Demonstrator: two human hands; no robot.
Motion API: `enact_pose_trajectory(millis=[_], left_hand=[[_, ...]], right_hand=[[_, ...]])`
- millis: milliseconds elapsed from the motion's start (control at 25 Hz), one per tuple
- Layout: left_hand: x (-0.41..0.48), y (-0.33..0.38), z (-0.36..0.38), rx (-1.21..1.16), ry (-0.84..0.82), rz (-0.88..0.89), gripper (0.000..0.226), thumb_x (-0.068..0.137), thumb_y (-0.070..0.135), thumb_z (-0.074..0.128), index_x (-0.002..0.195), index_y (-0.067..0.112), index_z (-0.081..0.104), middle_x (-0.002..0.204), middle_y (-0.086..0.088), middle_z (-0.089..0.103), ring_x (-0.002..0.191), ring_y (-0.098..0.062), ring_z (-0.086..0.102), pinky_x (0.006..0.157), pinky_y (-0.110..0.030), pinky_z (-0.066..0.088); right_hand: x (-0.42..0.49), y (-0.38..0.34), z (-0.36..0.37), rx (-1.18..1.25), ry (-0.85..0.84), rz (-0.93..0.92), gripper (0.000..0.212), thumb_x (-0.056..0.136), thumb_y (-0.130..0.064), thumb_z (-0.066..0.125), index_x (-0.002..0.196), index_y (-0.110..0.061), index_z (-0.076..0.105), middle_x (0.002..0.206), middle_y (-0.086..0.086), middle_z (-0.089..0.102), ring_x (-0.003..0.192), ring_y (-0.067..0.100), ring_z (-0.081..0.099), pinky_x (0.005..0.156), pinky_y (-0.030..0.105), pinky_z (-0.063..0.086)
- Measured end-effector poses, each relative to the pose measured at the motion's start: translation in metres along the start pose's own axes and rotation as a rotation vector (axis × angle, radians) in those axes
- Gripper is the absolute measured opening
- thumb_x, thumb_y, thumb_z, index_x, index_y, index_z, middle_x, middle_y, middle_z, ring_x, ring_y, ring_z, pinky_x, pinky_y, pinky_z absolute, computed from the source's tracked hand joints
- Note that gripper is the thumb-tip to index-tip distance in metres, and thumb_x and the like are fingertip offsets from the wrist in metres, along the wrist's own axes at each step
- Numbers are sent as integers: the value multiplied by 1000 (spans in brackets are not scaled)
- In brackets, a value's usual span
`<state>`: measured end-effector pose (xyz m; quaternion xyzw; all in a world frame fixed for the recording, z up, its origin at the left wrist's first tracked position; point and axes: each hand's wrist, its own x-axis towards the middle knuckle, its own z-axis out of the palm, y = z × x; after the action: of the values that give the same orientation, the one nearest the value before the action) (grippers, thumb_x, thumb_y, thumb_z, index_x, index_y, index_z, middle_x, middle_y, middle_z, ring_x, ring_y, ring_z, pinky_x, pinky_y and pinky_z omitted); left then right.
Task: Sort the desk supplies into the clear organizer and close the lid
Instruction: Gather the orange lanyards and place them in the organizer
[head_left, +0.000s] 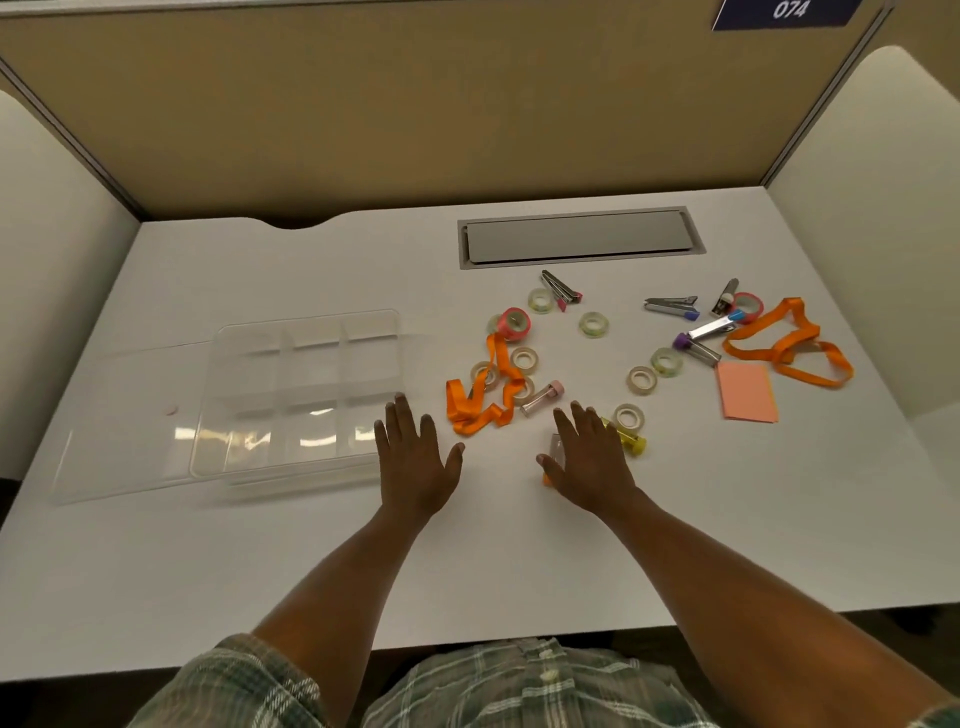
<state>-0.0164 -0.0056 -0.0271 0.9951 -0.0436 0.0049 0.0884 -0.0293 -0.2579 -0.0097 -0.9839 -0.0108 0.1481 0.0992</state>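
The clear organizer (306, 395) lies on the left of the desk, its lid (119, 415) folded open flat to the left, its compartments bare. My left hand (415, 457) hovers palm down just right of it, fingers spread, holding nothing. My right hand (587, 457) lies palm down over a small clear stapler with an orange end (549, 470); no grip shows. A yellow stapler (631, 440) pokes out beside it. Tape rolls (524, 358), an orange ribbon (488, 400) and a pink-capped stapler (543, 397) lie ahead.
More staplers (670, 305), tape rolls (666, 361), a second orange ribbon (795, 343) and a pink sticky pad (748, 397) sit at the right. A grey cable hatch (579, 239) is set into the desk at the back. Partition walls enclose three sides.
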Motion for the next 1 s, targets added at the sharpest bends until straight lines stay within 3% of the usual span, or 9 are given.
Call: enact_pose_trajectory(millis=[80, 200, 360, 440, 520, 640, 760, 880, 1000], left_hand=[[6, 12, -2, 19, -18, 125, 61, 86, 45, 61, 130, 4, 52, 152, -30, 32, 142, -47, 29, 114, -56, 26], [18, 46, -5, -2, -207, 218, 61, 87, 40, 64, 138, 10, 48, 152, -17, 38, 132, -39, 46, 101, -45, 44], [45, 85, 10, -89, -360, 90, 50, 89, 27, 63, 135, 14, 49, 161, -16, 20, 123, -35, 55, 89, -41, 53], [57, 96, 19, -120, -327, 84, 33, 89, 18, 58, 119, 8, 60, 152, -19, 35, 113, -34, 61, 80, -37, 54], [62, 105, 23, -157, -304, 25, 27, 88, 17, 57, 111, 3, 62, 127, -15, 55, 108, -31, 61, 75, -33, 49], [62, 123, 18, -256, -177, -79, 21, 86, 17, 63, 93, -3, 66, 99, -20, 63, 94, -34, 62, 73, -36, 46], [71, 147, -20, -440, -15, -249, 28, 86, 18, 63, 61, 9, 53, 65, -11, 58, 70, -29, 61, 61, -31, 40], [82, 179, -83, -555, 131, -275, 36, 89, 26, 64, 58, 14, 49, 54, 3, 49, 57, -16, 50, 57, -26, 33], [92, 206, -143, -760, 184, -244, 34, 92, 35, 62, 70, 9, 64, 63, -1, 63, 62, -13, 59, 61, -22, 45]], right_hand=[[-1, 9, -6, 12, 32, -68, 63, 90, -49, 54, 138, -10, 52, 146, 18, 48, 137, 38, 42, 107, 47, 38], [-3, 28, -13, 25, 88, -152, 41, 85, -39, 63, 116, -12, 67, 120, 11, 63, 109, 33, 60, 86, 41, 51], [-4, 61, -21, 80, 159, -175, 35, 85, -37, 67, 111, -13, 69, 114, 8, 65, 104, 31, 62, 80, 42, 53], [-3, 81, -23, 93, 192, -176, 36, 86, -37, 67, 113, -13, 69, 118, 8, 64, 111, 31, 59, 85, 42, 52], [-3, 100, -24, 123, 221, -171, 36, 86, -35, 68, 114, -12, 68, 120, 9, 64, 111, 32, 59, 86, 42, 51], [-1, 119, -25, 176, 220, -161, 37, 86, -34, 68, 116, -12, 67, 121, 9, 63, 107, 32, 60, 87, 40, 51], [7, 117, -34, 343, 193, -159, 44, 85, -37, 69, 123, -15, 63, 124, 5, 60, 112, 28, 58, 91, 38, 49], [21, 94, -57, 520, 159, -244, 70, 83, -47, 72, 141, -16, 48, 140, 5, 52, 129, 21, 49, 104, 33, 42], [36, 56, -95, 685, 114, -372, 96, 76, -51, 79, 152, -19, 29, 154, 0, 41, 137, 7, 38, 108, 22, 33]])
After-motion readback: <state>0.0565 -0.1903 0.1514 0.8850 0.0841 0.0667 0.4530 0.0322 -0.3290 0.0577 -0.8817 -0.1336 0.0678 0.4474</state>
